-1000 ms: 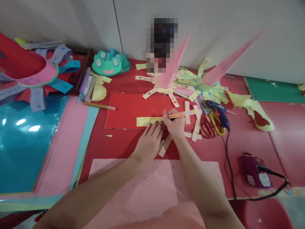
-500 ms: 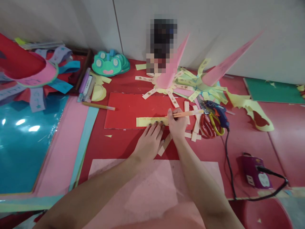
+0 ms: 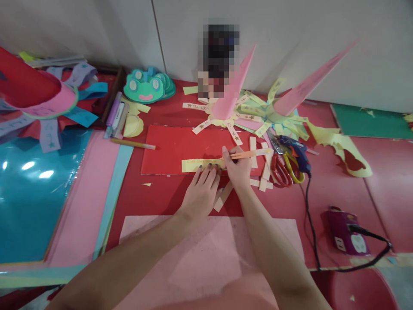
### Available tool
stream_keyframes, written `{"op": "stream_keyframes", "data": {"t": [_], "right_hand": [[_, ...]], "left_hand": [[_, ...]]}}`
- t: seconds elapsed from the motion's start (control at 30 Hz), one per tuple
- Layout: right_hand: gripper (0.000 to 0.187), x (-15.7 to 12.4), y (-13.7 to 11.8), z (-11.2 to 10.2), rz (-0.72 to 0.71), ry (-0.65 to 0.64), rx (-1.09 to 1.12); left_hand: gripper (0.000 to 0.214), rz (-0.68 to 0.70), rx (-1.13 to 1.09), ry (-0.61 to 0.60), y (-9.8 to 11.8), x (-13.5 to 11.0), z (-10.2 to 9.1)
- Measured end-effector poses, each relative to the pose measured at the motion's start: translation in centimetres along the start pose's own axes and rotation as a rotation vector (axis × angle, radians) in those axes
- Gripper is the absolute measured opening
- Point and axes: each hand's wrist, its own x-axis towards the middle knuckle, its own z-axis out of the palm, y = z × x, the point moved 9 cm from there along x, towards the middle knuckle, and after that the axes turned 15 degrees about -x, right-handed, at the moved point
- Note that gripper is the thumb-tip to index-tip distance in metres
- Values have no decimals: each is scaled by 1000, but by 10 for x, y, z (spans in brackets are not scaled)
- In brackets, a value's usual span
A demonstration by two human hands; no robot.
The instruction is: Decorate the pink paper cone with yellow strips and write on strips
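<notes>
A yellow paper strip (image 3: 193, 164) lies on a red sheet (image 3: 174, 146) in the middle of the table. My left hand (image 3: 201, 191) lies flat with its fingers stretched out, fingertips pressing the strip's near edge. My right hand (image 3: 238, 168) is closed round an orange pen (image 3: 254, 153), whose tip rests on the strip's right end. Several loose cream strips (image 3: 265, 171) lie just right of my right hand.
Red and yellow scissors (image 3: 284, 168) and a blue glue gun (image 3: 297, 151) with a black cord lie to the right, beside a purple power socket (image 3: 346, 232). Pink cone hats with strips (image 3: 230, 97) stand behind. Frog masks (image 3: 146, 86), markers (image 3: 116, 113) and coloured sheets (image 3: 38, 189) fill the left.
The yellow strip has slid slightly left under my left fingers. My right hand with the pen moved a little right, then back left along the strip.
</notes>
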Motion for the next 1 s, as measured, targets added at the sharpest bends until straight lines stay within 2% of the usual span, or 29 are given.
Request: {"op": "stream_keyframes", "data": {"t": [0.2,0.47,0.67,1.0], "right_hand": [[29,-2,1,8,-26,-72,83],[30,-2,-1,12,-11,-126,170],[39,-1,1,8,8,-79,190],[39,-3,-2,11,-56,-95,100]], "left_hand": [[40,-10,-22,27,-2,0,0],[39,7,-96,-38,-1,1,4],[40,-16,-94,-74,-2,1,8],[39,-36,-78,-92,-3,1,7]]}}
